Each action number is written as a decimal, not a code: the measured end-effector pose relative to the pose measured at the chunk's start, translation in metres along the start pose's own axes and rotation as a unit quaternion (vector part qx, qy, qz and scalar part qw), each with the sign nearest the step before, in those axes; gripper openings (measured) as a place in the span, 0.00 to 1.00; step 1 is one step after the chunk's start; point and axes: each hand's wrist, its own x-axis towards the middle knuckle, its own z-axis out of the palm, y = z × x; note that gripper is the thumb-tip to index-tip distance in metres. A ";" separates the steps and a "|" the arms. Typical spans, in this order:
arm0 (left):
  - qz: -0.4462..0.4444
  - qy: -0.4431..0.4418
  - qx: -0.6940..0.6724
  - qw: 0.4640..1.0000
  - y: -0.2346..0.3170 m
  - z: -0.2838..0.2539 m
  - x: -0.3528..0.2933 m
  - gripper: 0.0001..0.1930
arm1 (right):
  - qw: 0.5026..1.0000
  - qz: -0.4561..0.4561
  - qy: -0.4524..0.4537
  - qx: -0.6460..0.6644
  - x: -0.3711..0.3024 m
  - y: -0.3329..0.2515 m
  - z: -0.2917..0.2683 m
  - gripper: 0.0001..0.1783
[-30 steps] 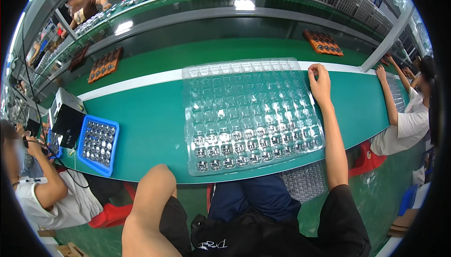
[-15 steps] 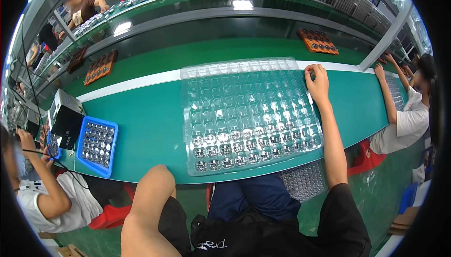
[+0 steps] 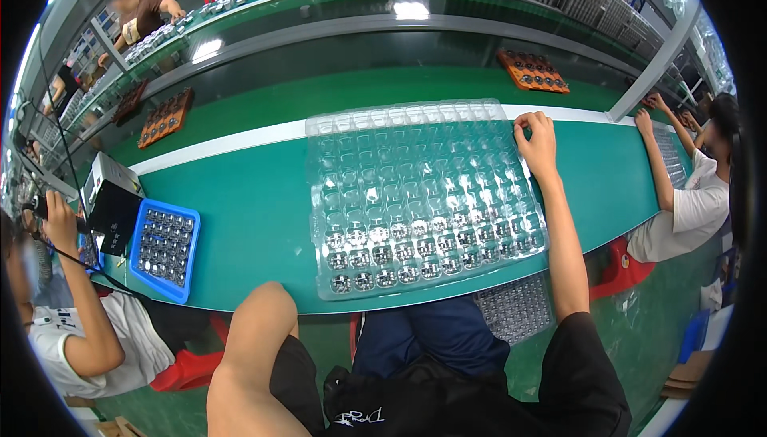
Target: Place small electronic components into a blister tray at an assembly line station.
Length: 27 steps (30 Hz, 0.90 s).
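Observation:
My right hand [image 3: 538,148] rests at the far right corner of a clear plastic blister tray [image 3: 407,189]. Its fingers are curled in and the fingertips meet close to the tray's edge; whether anything is pinched between them is hidden. Small round silver-and-black parts [image 3: 386,277] sit in the tray's near rows, while the far pockets look see-through. Of my left arm only the bent elbow [image 3: 270,301] and upper arm show, by the table's front edge; the left hand is out of view.
A blue bin [image 3: 190,265] of similar parts stands at left beside a black-fronted box [image 3: 112,217]. Beyond a white strip, orange trays [image 3: 534,71] lie on the green conveyor [image 3: 359,77]. People sit on both sides; the left one holds a black tool [image 3: 38,205].
The orange trays have shifted slightly left along the conveyor. The person at left has raised a hand with the black tool. My right hand has barely moved.

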 end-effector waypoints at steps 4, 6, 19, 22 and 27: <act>-0.042 -0.017 -0.014 0.999 0.002 -0.001 -0.001 0.19 | 1.000 0.007 -0.010 0.004 0.000 0.002 0.002 0.04; -0.042 -0.015 -0.013 0.999 0.001 -0.002 0.000 0.20 | 1.000 0.008 -0.010 0.004 0.000 0.002 0.001 0.04; 0.078 -0.005 0.114 0.990 -0.002 0.007 -0.002 0.20 | 1.000 0.005 -0.008 0.007 0.002 -0.003 0.001 0.04; 0.084 0.013 0.024 0.996 -0.012 0.005 -0.006 0.14 | 1.000 0.017 -0.015 -0.002 -0.002 0.004 -0.002 0.04; 0.002 -0.026 -0.093 0.995 -0.009 -0.007 0.003 0.07 | 1.000 0.012 -0.011 0.010 0.002 -0.003 0.000 0.05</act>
